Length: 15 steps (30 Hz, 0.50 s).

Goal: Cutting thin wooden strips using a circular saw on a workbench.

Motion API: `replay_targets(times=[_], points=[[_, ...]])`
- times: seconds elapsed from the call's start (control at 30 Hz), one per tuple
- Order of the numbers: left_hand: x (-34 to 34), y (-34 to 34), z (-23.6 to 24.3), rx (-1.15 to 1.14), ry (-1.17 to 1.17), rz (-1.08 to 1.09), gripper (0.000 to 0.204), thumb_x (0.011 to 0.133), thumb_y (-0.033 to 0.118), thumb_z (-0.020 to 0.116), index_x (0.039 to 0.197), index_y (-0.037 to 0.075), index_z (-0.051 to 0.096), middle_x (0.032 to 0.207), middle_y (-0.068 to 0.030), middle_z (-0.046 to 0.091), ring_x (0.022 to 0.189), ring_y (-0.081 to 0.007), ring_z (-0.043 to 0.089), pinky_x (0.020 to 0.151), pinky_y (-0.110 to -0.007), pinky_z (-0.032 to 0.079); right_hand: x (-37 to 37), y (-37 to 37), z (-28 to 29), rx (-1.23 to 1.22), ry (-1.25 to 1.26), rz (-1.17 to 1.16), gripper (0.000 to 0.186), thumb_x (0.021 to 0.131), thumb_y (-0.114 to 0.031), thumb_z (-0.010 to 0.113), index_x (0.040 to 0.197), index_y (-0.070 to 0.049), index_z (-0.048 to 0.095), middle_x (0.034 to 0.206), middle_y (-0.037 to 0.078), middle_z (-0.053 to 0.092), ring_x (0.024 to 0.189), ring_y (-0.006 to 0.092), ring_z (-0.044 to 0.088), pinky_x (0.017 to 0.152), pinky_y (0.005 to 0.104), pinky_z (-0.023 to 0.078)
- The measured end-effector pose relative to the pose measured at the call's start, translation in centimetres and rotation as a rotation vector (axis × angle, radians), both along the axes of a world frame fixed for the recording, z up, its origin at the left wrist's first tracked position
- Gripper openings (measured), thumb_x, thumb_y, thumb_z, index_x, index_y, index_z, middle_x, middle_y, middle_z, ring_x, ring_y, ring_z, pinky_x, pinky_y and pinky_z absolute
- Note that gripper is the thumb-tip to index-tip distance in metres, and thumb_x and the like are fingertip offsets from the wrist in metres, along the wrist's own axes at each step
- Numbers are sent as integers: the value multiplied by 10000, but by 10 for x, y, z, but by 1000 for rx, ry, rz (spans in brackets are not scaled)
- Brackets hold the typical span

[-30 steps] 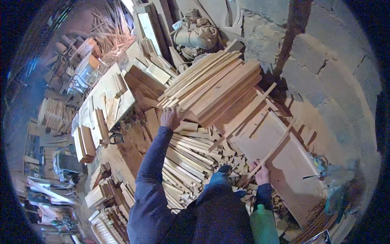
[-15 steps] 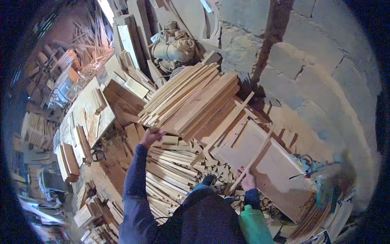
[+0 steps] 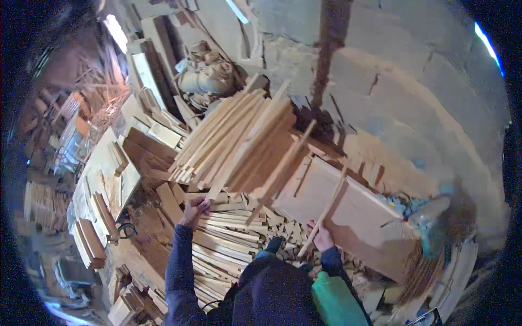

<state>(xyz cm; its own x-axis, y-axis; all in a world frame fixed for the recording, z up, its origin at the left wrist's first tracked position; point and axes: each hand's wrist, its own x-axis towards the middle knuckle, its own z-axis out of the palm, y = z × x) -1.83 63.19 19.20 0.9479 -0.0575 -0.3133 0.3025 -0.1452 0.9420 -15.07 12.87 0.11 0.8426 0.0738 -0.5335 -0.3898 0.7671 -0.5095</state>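
My left hand (image 3: 194, 213) is closed on the near end of a long pale wooden strip (image 3: 239, 155), which slopes up and away over the stacked strips (image 3: 209, 138). My right hand (image 3: 322, 238) grips another thin wooden strip (image 3: 333, 202) near its lower end. This one reaches out over a flat panel-like work surface (image 3: 375, 244) and casts a shadow on it. Between the two hands, a separate strip (image 3: 283, 171) lies slanting along the left side of that surface.
Loose strips (image 3: 228, 233) and small offcuts (image 3: 283, 225) lie below the stack. On the left a pale board (image 3: 106, 168) carries several short pieces. A dusty motor-like machine (image 3: 204, 79) stands behind the stack, against a block wall (image 3: 402, 87). A greenish machine part (image 3: 432, 239) is at right.
My left hand has taken hold of a strip by the stack and raised its far end. My right hand keeps its strip. The whole view has shifted slightly.
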Motion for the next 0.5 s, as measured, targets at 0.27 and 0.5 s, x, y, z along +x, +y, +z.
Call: replay_targets(times=[0.27,0.5], points=[[-50,-77,-80,-68,30,24,263,972,255,732,997,-7,741,790,-6,671,645,-83,589,557,-259,470,5,7,4,-59,146,-73,451,1100,-391,460,1320,1,498,1359,212,611,1158,318,633,1021,466,521],[-47,-54,-111,-137,-3,71,298,1019,298,667,1021,12,750,775,-12,669,623,-59,569,541,-220,446,1,4,6,63,79,-79,403,1085,-364,510,1276,-9,524,1293,182,647,1131,306,642,1013,468,512]])
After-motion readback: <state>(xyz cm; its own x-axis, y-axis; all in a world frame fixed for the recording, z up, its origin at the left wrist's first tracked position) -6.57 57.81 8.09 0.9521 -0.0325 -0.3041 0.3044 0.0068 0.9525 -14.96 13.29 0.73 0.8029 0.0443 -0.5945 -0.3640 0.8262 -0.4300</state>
